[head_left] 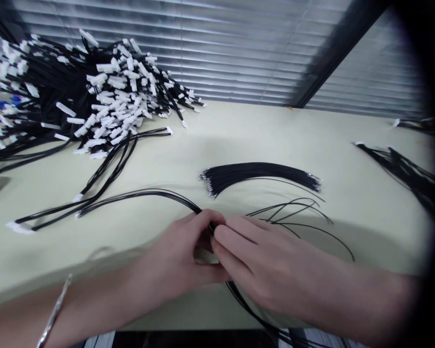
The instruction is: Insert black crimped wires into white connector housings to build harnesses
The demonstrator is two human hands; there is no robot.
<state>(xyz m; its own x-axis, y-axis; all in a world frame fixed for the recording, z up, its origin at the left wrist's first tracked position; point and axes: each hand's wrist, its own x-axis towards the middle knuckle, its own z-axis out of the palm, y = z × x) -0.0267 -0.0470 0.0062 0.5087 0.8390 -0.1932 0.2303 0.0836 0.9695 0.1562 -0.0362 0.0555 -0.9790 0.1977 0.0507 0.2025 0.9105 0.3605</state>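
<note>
Near the front of the table, my left hand (188,246) and my right hand (253,251) meet, fingers pinched together on a few thin black wires (159,192). From my left hand the wires run left to a small pale end lying on the table. Past my right hand, loose black wire ends (293,212) fan out. More black strands (244,299) hang below my hands over the table's front edge. What exactly lies between the fingertips is hidden. Just beyond my hands lies a neat bundle of short black wires (253,173) with shiny metal tips.
A large heap of black cables with white connectors (119,96) fills the back left. Finished-looking looped cables (108,169) with white connectors lie in front of it. Another black wire bundle (398,166) is at the right. Window blinds (232,48) stand behind the pale table (239,130).
</note>
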